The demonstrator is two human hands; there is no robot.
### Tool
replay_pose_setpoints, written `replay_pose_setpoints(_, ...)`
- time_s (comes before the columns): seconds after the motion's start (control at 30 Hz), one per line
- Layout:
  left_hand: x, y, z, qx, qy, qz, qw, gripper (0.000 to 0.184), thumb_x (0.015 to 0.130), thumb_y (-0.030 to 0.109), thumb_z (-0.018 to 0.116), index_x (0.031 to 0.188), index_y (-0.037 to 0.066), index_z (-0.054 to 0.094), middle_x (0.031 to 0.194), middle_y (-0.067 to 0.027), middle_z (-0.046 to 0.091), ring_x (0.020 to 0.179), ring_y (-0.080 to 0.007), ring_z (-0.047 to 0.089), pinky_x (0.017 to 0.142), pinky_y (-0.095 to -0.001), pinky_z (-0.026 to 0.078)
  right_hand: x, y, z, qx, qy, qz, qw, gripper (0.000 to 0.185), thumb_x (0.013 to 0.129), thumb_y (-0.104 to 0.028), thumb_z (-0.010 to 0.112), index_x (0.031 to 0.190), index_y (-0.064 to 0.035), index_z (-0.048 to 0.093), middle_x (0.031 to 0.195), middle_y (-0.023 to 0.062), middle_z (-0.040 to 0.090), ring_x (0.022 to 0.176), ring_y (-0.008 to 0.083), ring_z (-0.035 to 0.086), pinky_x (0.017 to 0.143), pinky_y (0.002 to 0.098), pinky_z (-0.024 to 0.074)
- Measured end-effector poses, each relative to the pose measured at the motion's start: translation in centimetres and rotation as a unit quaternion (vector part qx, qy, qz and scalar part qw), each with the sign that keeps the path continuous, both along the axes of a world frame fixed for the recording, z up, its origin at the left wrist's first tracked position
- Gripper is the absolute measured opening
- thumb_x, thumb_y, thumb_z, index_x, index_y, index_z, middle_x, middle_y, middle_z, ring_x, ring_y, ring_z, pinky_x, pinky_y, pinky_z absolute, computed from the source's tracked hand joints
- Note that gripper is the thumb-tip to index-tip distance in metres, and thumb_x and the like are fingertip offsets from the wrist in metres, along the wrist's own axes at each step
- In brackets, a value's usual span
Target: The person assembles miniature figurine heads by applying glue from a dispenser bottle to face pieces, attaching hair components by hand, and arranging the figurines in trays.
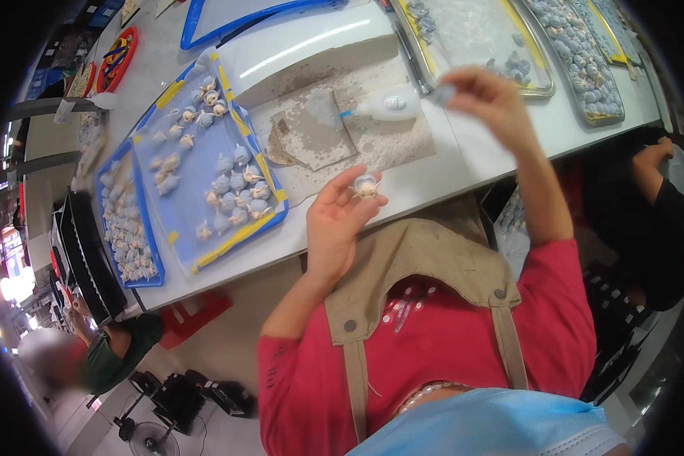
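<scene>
Near the table's front edge, my left hand (pixel 340 218) pinches a small figurine (pixel 367 187), cream below with a grey-blue top. My right hand (pixel 492 102) is raised at the right, slightly blurred. Between its thumb and fingers is a small grey-blue piece (pixel 442 93) whose exact form is unclear. A white squeeze bottle (pixel 391 106) with a blue tip lies on its side between the hands. Beneath it is a stained cardboard sheet (pixel 384 140). Left of my left hand, a blue tray (pixel 270 220) edged with yellow tape carries several similar figurines (pixel 239 186).
At far left another blue tray (pixel 156 266) is full of figurines. Behind my right hand stands a metal tray (pixel 539 93) with grey-blue pieces; a fuller tray (pixel 581 64) is beside it. A red basket (pixel 133 38) sits at back left. Other people are at both sides.
</scene>
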State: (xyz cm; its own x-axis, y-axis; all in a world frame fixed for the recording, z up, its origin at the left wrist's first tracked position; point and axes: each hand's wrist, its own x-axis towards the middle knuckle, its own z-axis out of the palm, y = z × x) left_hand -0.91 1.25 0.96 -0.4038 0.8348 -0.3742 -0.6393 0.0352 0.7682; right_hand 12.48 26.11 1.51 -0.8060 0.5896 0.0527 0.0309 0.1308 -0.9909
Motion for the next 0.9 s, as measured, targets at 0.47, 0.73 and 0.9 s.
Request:
replay_pose_setpoints(0.47, -0.1, -0.7, -0.3, 0.048, 0.107, 0.011, 0.993, 0.042, 0.089, -0.001, 0.054, 0.129, -0.004, 0.042, 0.110, -0.0068, 0.055, 0.081, -0.0032, 0.048, 0.078, -0.0198, 0.044, -2.7, -12.5, -0.6, 0.390, 0.063, -0.028, 0.918, 0.029, 0.064, -0.011, 0.076, 0.092, -0.0130, 0.068, 0.082, -0.0011, 0.062, 0.079, 0.0161, 0.058, 0.070, 0.0308, 0.0378)
replay_pose_setpoints(0.73, -0.2, -1.1, -0.6, 0.008, 0.175, -0.009, 0.984, 0.039, 0.090, 0.010, 0.058, 0.124, -0.005, 0.049, 0.118, -0.0146, 0.057, 0.095, -0.0117, 0.057, 0.082, -0.0243, 0.048, -2.7, -13.4, 0.0, 0.495, 0.036, -0.069, 0.865, 0.024, 0.064, -0.013, 0.074, 0.087, -0.0142, 0.065, 0.071, -0.0072, 0.056, 0.074, 0.0124, 0.057, 0.067, 0.0337, 0.0293)
replay_pose_setpoints(0.9, 0.0, -1.0, -0.9, -0.006, 0.196, -0.011, 0.981, 0.036, 0.090, 0.012, 0.059, 0.120, -0.006, 0.052, 0.109, -0.0133, 0.061, 0.090, -0.0121, 0.059, 0.076, -0.0238, 0.050, -2.3, -12.9, 0.5, 0.496, 0.024, -0.040, 0.867, 0.015, 0.070, -0.013, 0.069, 0.084, -0.0132, 0.064, 0.070, -0.0066, 0.056, 0.073, 0.0129, 0.057, 0.068, 0.0334, 0.0302)
